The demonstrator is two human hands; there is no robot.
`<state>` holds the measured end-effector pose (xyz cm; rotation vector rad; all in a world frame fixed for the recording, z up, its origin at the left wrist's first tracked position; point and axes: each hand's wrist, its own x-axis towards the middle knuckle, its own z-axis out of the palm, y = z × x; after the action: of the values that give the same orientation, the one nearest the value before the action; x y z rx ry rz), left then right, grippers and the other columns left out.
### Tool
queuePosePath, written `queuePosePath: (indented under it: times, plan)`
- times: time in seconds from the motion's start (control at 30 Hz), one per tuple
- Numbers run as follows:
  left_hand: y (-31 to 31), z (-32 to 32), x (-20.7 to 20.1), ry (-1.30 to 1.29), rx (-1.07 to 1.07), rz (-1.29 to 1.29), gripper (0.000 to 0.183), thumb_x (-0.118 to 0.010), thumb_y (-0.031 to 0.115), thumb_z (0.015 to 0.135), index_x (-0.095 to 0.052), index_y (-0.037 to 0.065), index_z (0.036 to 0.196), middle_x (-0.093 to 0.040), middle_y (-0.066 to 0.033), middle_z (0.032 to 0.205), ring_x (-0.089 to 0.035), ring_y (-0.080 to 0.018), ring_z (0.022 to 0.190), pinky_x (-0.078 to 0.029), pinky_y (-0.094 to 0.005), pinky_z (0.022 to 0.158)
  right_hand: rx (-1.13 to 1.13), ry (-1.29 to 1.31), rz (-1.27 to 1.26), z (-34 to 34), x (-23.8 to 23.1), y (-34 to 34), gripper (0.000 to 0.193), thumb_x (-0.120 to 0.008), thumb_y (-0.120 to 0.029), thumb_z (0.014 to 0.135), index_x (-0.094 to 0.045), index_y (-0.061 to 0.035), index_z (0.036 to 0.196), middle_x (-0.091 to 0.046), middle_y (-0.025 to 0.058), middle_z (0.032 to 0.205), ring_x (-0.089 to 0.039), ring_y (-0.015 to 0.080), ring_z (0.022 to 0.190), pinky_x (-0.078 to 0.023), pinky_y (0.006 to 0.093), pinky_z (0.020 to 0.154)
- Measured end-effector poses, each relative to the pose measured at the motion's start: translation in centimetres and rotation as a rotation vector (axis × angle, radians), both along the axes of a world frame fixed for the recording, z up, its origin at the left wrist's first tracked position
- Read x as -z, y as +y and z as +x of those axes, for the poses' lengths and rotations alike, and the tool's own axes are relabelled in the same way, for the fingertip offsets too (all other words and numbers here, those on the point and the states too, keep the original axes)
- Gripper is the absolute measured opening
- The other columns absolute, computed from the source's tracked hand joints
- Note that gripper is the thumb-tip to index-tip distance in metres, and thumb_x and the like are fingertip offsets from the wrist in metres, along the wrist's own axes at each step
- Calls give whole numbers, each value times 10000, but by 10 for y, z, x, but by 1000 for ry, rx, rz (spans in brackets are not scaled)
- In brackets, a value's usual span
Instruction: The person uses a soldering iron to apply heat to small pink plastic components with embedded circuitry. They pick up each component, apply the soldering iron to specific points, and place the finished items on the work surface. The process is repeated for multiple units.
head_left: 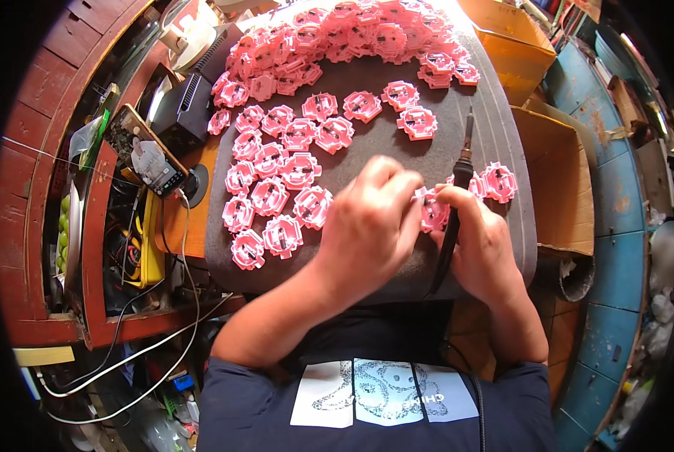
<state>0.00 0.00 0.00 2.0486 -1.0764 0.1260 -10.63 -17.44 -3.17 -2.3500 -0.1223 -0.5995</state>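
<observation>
My right hand [487, 245] is closed round a soldering iron [465, 160], its metal tip pointing up and away and its black cord end toward me. The same hand's thumb and fingers also steady a pink plastic housing [432, 212]. Right beside that housing, my left hand [373, 215] is closed in a pinch at its left edge; whatever its fingertips hold is hidden. More pink housings [282, 235] with small dark and metal parts inside lie in loose rows to the left. Another pink housing [499, 182] rests just past my right hand.
A big heap of pink housings [352, 34] covers the far end of the grey work surface [374, 143]. At left, a phone [147, 154] stands by a black box [182, 113], with white cables [182, 301] hanging below. Cardboard boxes [551, 181] stand at right.
</observation>
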Motion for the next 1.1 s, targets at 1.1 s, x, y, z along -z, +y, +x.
queuePosePath:
  times: [1.1]
  plan:
    - [21,-20,23,-1,257,-29,351,-744,-73,836,-677,0,1173,-647,-182,1156,-700,-377,1023,-596,-427,850,-57,-234,87,-15,7,17,447,-712,108,821,-588,-10,1234,-686,160,929,-649,348,727,-511,430,631]
